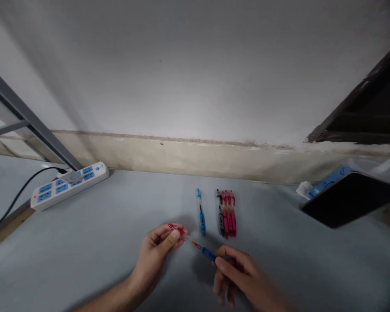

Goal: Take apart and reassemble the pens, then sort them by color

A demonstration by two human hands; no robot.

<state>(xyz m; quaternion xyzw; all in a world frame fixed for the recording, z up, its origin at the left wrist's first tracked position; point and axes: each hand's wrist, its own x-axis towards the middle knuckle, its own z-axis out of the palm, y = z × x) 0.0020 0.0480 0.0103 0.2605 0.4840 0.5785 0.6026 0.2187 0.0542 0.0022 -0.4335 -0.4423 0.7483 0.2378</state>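
Note:
My left hand (160, 245) pinches the red-clip top of a pen (178, 228) between thumb and fingers. My right hand (235, 273) grips the blue lower half of a pen (209, 254), from which a red and orange refill (196, 245) points toward the left hand. A clear section shows between the two parts; whether they touch there, I cannot tell. Just beyond the hands lies a light blue pen (202, 214) on the table. To its right, a black pen (220, 214) lies side by side with several red pens (229, 216).
A white power strip (69, 186) with a black cable (22, 186) sits at the left on the grey table (143, 199). At the right are a dark-screened tablet or phone (354, 199), a blue packet (329, 181) and crumpled white tissue (303, 190). A wall (182, 158) bounds the back.

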